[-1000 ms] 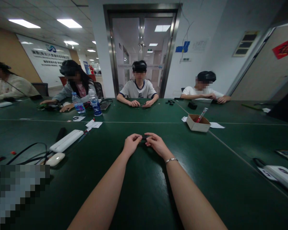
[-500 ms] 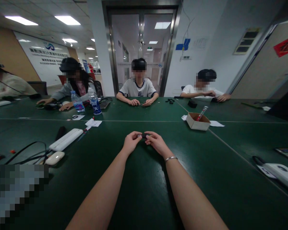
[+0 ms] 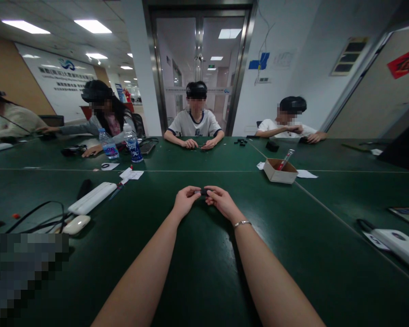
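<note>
Between my two hands is a small dark, elongated object (image 3: 203, 192), held just above the green table (image 3: 204, 254); its exact kind is too small to make out. My left hand (image 3: 186, 200) pinches its left end with thumb and fingers. At the other end, my right hand (image 3: 221, 201) grips it the same way, a silver bracelet (image 3: 242, 223) around the wrist. Fingertips cover both ends of the object.
An open box (image 3: 280, 171) with a red-and-clear tube stands ahead right. To the left lie a white power bank (image 3: 92, 198), cables and a white rounded case (image 3: 77, 224). Two bottles (image 3: 132, 144) stand ahead left. Several people sit around the table.
My hands keep their pinch on the dark object with hardly any movement. At the far left, a co-worker's arm has reached out further left. The whole view has shifted slightly.
</note>
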### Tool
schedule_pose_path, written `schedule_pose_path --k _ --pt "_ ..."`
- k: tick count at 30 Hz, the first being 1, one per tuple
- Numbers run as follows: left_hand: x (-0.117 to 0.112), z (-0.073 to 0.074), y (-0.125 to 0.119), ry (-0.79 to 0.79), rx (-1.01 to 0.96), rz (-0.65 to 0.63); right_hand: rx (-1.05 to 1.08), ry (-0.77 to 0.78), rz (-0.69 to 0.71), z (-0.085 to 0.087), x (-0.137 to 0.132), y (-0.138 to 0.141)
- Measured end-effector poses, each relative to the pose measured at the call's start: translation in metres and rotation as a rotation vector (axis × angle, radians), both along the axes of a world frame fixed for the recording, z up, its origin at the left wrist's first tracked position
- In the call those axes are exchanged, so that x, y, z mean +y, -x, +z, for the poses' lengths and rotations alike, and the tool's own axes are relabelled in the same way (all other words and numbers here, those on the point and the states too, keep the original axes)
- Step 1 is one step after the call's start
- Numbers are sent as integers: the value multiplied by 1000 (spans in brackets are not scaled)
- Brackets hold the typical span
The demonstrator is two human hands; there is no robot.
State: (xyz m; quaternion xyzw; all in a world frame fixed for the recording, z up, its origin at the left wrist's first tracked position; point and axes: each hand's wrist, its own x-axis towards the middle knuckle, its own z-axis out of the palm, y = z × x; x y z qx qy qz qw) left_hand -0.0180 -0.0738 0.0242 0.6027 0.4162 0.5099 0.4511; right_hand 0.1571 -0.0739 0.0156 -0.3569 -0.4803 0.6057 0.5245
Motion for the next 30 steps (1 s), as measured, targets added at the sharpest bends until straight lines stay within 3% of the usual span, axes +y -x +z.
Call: schedule_pose_path --k 10,20,30 --pt "-3 4 0 19 31 27 -3 -2 9 1 -1 -1" --pt "3 -4 -2 52 42 57 -17 -25 5 0 0 0" --pt "-2 2 -2 62 78 67 -38 -34 9 -1 0 0"
